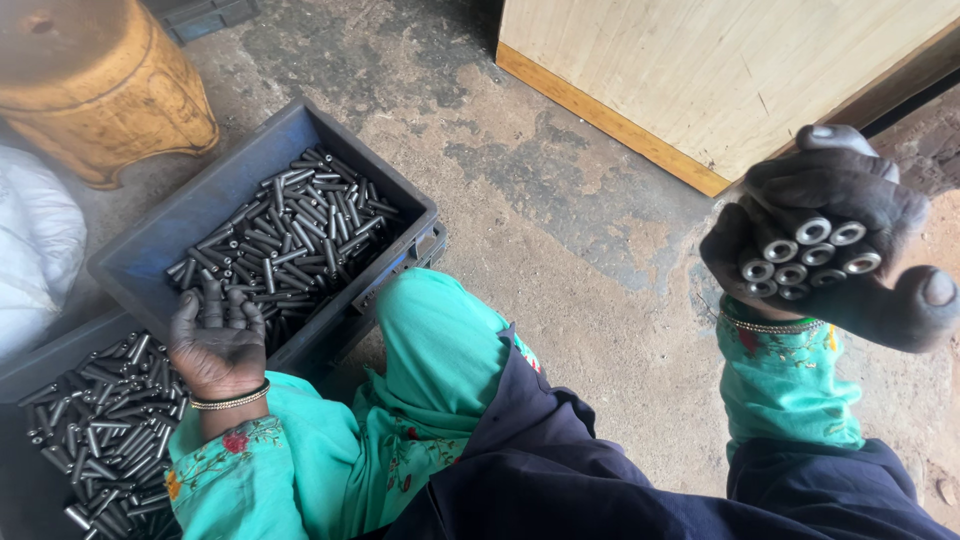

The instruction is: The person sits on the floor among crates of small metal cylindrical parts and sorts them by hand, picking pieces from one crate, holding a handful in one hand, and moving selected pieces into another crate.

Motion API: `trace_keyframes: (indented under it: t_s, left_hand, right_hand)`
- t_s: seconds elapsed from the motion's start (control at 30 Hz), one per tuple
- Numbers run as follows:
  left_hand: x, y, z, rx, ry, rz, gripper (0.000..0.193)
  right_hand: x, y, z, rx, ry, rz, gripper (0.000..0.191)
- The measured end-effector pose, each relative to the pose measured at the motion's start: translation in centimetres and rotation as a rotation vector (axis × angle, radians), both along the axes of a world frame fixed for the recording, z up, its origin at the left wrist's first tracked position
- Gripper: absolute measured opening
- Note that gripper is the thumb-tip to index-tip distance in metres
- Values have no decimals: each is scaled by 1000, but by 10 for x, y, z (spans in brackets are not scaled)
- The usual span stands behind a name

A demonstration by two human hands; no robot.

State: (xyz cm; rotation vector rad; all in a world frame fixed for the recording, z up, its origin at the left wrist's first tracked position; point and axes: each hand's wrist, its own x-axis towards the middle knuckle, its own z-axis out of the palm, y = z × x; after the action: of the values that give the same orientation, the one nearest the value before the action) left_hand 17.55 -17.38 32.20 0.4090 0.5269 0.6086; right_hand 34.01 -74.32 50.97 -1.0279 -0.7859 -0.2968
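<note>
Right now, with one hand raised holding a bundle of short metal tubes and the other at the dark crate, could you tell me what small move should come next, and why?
Probably close the left hand on a few more short dark metal tubes: it rests open-palmed in the dark plastic crate, a few tubes lying on it. The right hand already grips a full bundle of tubes, ends facing the camera.
</note>
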Motion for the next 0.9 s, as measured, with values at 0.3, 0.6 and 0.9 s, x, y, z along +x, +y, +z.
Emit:
trace_keyframes:
  t_s: [0.3, 0.6, 0.9]
  left_hand:
    - [-3, 4, 0, 8, 15, 20, 31]
    - [-5, 3, 2, 30, 11, 21, 29]
    - [-6, 2, 4, 23, 18, 43, 30]
  right_hand:
    - [-24, 13, 18, 18, 154, 278, 100]
    - [-43, 35, 34, -84, 137, 96, 84]
    - [-17, 68, 35, -455, -415, -574, 73]
